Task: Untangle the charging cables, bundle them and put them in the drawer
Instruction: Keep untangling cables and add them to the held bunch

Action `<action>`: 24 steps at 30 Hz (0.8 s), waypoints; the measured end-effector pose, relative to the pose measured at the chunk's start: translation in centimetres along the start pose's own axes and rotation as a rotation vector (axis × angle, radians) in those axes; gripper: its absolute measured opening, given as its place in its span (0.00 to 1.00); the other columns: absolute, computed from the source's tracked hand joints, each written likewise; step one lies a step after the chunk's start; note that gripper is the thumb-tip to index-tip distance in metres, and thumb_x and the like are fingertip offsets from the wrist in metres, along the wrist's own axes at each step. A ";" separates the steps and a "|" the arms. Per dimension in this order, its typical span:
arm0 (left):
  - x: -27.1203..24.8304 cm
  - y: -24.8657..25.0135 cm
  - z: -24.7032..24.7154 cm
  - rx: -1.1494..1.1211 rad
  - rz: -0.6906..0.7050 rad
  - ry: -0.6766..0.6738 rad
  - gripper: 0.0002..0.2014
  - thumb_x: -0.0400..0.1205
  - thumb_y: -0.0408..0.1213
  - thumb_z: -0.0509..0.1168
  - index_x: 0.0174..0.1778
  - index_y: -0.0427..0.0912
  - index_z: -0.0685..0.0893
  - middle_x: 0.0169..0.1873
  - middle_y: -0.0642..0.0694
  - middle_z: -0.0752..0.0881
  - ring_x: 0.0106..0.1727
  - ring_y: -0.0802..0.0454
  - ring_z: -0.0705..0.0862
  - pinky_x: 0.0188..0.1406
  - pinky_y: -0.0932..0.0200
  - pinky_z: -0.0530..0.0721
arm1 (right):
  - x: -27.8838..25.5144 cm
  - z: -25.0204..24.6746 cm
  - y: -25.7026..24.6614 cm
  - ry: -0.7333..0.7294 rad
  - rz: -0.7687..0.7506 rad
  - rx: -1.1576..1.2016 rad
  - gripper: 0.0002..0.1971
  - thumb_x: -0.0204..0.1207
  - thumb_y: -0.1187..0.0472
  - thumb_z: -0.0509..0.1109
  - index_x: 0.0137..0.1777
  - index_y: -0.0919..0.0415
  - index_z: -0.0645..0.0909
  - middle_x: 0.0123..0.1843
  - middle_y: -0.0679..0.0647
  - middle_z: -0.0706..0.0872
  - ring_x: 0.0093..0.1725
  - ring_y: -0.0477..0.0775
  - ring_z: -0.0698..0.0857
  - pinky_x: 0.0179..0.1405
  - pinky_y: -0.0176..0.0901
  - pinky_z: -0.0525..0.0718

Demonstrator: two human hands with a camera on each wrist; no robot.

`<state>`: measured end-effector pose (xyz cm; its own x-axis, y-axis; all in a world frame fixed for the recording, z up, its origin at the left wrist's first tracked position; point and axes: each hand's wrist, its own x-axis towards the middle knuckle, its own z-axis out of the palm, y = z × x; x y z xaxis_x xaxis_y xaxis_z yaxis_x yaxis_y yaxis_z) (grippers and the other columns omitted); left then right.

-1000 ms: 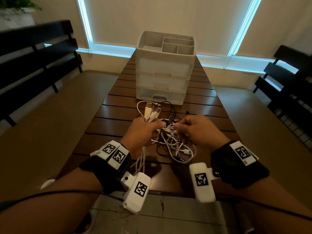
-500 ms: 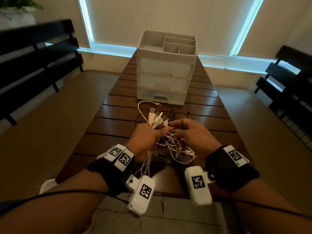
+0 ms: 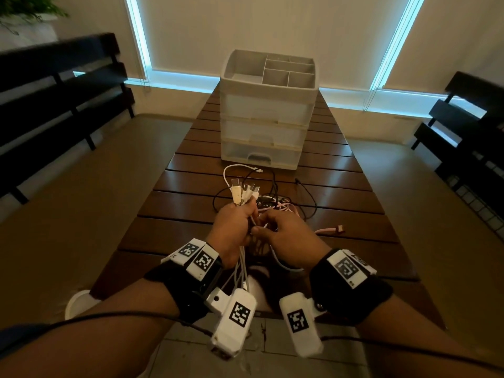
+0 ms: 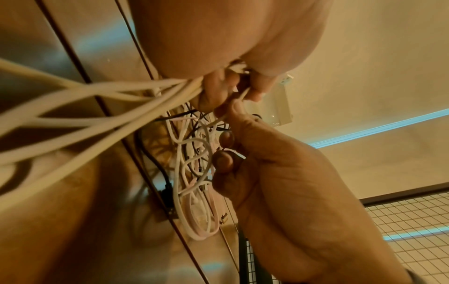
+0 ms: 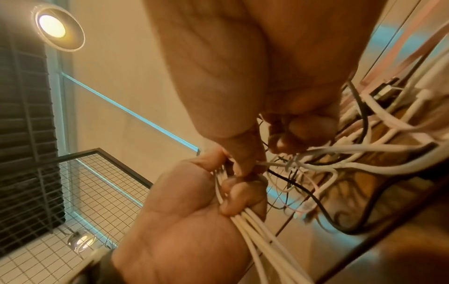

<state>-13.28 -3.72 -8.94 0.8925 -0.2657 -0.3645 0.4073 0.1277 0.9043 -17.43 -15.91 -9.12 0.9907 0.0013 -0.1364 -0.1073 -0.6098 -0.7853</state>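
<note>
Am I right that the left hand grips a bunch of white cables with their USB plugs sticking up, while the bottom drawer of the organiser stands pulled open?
Not quite: the bottom drawer is shut, flush with the organiser, as the head view shows. The rest holds: the left hand grips the white cables, USB plugs sticking up.

Dim room — cold blue glow along window edges (image 3: 141, 58); wrist views warm, blurred; ceiling lamp (image 5: 58, 28) glaring.
</note>
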 end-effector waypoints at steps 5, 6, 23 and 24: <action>0.1 0.1 0.3 -0.097 0.046 0.057 0.17 0.88 0.45 0.57 0.34 0.44 0.75 0.24 0.50 0.69 0.20 0.57 0.66 0.13 0.66 0.65 | 0.3 0.3 1.1 -0.056 0.058 -0.178 0.06 0.80 0.54 0.69 0.52 0.53 0.85 0.48 0.50 0.88 0.46 0.47 0.87 0.51 0.46 0.86; 0.1 0.4 0.3 -0.129 0.069 0.079 0.17 0.88 0.44 0.57 0.33 0.44 0.74 0.24 0.50 0.68 0.19 0.57 0.65 0.14 0.66 0.66 | 0.3 0.4 1.3 -0.032 0.051 -0.218 0.07 0.81 0.54 0.68 0.52 0.54 0.85 0.48 0.50 0.88 0.46 0.47 0.86 0.50 0.46 0.85; 1.1 3.4 -2.3 -0.178 0.166 0.336 0.17 0.84 0.57 0.60 0.34 0.51 0.72 0.29 0.53 0.75 0.28 0.57 0.72 0.30 0.59 0.73 | 0.9 -1.9 3.2 0.234 -0.002 -0.673 0.11 0.81 0.54 0.64 0.62 0.51 0.78 0.60 0.52 0.75 0.51 0.55 0.81 0.46 0.44 0.81; 1.0 3.8 -2.4 -0.223 0.173 0.347 0.18 0.84 0.55 0.61 0.32 0.51 0.70 0.23 0.55 0.71 0.23 0.59 0.67 0.26 0.60 0.67 | 1.0 -2.0 3.1 0.238 0.003 -0.668 0.11 0.81 0.54 0.64 0.62 0.50 0.78 0.60 0.52 0.75 0.51 0.56 0.82 0.46 0.45 0.82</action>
<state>-10.37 -1.17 -6.37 0.9479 0.1091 -0.2993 0.2440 0.3551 0.9024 -16.61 -19.42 -10.50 0.9901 -0.1280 0.0572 -0.1112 -0.9654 -0.2360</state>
